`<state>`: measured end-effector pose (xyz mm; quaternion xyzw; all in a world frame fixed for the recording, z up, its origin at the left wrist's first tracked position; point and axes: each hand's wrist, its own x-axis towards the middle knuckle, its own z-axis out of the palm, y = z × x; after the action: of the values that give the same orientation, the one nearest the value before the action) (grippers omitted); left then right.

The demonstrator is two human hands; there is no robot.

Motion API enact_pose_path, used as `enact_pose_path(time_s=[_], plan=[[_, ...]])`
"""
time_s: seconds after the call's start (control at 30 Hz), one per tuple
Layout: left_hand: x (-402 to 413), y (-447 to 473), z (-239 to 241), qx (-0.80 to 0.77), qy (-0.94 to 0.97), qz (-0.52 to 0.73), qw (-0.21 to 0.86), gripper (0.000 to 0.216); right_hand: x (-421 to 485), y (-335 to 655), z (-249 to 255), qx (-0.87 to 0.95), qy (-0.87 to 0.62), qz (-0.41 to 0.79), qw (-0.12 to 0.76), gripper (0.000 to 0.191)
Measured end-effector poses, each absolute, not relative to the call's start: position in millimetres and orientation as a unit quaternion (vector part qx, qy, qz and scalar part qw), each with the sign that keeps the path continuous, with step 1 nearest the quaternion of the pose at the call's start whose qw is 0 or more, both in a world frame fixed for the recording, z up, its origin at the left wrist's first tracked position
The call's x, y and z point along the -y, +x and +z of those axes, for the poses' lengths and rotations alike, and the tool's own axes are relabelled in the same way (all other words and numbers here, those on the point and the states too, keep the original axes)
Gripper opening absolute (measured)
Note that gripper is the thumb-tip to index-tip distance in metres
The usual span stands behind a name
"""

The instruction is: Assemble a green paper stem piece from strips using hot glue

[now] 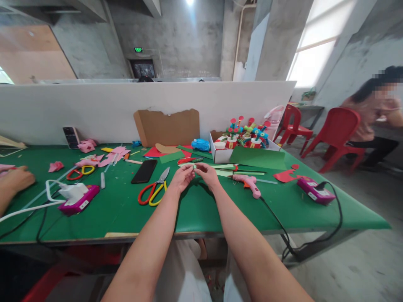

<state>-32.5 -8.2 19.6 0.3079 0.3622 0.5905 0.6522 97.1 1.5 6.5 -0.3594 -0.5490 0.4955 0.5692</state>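
Observation:
My left hand (182,177) and my right hand (206,173) meet above the green table (119,209), fingertips pinched together on a small pale green strip (194,167) held between them. Just left of my left hand lie scissors (155,189) with red and yellow handles. A black phone (144,171) rests beyond them. To the right of my right hand lies a pink glue gun (250,183) with its black cord running off the table edge.
A white box (220,155) of colourful paper-cup figures stands behind, with green and red paper sheets and a cardboard piece (166,126). Pink power strips (315,191) sit right and left. Another person's hand (15,180) rests at far left. Red chairs and a seated person are at right.

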Motion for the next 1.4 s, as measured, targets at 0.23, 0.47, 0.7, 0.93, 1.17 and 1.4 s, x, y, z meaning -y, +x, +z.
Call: enact_pose_path(time_s=[0.23,0.47,0.7,0.93,1.17,1.4], plan=[[6,-30,16,-0.380,0.338,0.601,0.616,0.022,-4,98,6,0.564,-0.411,0.410,0.587,0.016],[3,-31,14,-0.395,0.328,0.607,0.607,0.022,-10,105,5,0.473,-0.428,0.420,0.645,0.023],[2,-35,15,-0.364,0.293,0.623,0.627,0.018,-12,110,5,0.322,-0.400,0.545,0.663,0.029],[0,-31,10,-0.367,0.362,0.634,0.577,0.031,-1,94,6,0.428,-0.352,0.617,0.558,0.036],[6,-23,13,-0.404,0.486,0.616,0.470,0.025,-3,96,3,0.424,-0.389,0.581,0.575,0.036],[8,-22,13,-0.429,0.475,0.587,0.496,0.026,-7,96,2,0.493,-0.445,0.445,0.601,0.026]])
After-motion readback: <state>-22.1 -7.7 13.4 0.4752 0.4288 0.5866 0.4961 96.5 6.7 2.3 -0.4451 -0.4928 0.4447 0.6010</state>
